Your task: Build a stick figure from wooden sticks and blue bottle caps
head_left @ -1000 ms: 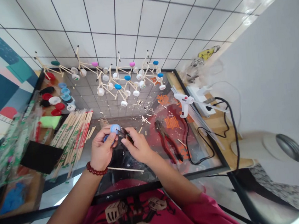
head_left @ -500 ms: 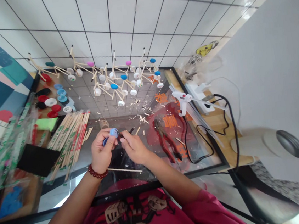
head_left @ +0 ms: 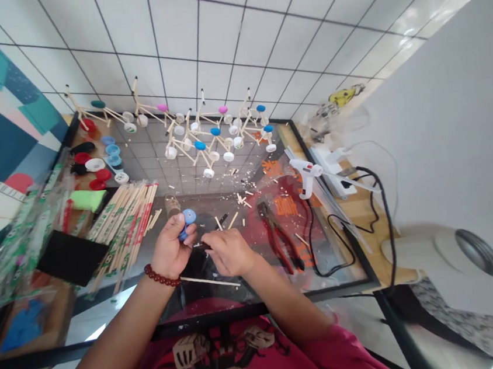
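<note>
Forearms (head_left: pixel 125 332) angled inward, left hand (head_left: pixel 169 252) pinches a blue cap (head_left: pixel 188 217), right hand (head_left: pixel 231 252) clamps a dark tool (head_left: pixel 202 245).

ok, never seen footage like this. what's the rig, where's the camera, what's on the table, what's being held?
No machine here: one camera on a person's head looks down at their own two bare hands. The left hand pinches a blue bottle cap; the right hand grips a small dark tool, too small to identify. On the glass table lie red pliers, a white glue gun, wrapped chopsticks, loose caps and stick-and-cap models.
</note>
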`<action>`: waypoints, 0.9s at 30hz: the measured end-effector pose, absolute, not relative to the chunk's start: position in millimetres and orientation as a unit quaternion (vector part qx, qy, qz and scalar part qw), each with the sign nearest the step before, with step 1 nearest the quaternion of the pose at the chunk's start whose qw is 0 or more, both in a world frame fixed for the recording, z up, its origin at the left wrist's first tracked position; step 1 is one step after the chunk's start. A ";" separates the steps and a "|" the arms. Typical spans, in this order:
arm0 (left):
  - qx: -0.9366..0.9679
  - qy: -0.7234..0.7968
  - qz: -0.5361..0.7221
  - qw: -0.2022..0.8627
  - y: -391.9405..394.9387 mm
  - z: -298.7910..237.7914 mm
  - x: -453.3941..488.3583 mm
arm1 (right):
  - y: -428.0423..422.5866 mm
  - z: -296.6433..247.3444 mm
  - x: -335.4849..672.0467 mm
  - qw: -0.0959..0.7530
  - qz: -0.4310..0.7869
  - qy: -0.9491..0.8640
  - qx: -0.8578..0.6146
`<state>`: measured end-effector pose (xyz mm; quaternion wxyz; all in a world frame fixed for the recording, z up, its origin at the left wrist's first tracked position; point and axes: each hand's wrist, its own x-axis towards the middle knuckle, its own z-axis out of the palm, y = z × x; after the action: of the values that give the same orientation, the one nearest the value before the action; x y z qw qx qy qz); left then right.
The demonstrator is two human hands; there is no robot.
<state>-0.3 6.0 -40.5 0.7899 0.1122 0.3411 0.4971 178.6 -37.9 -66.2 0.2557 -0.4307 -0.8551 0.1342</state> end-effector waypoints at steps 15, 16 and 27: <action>0.319 0.345 0.533 0.704 -5.3 -29.5 8.4 | -35.0 -49.7 178.2 0.262 0.180 -0.710 -0.628; 0.336 0.359 0.533 0.689 -6.7 -30.5 9.6 | -34.4 -47.8 177.0 0.243 0.180 -0.716 -0.629; 0.292 0.354 0.527 0.715 -1.6 -41.9 8.1 | -28.4 -31.6 174.6 0.170 0.195 -0.695 -0.671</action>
<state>8.1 -1.6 -41.9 0.7154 0.2918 0.3543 0.5268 174.6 -28.4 -31.6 0.1699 -0.6713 -0.6946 0.1951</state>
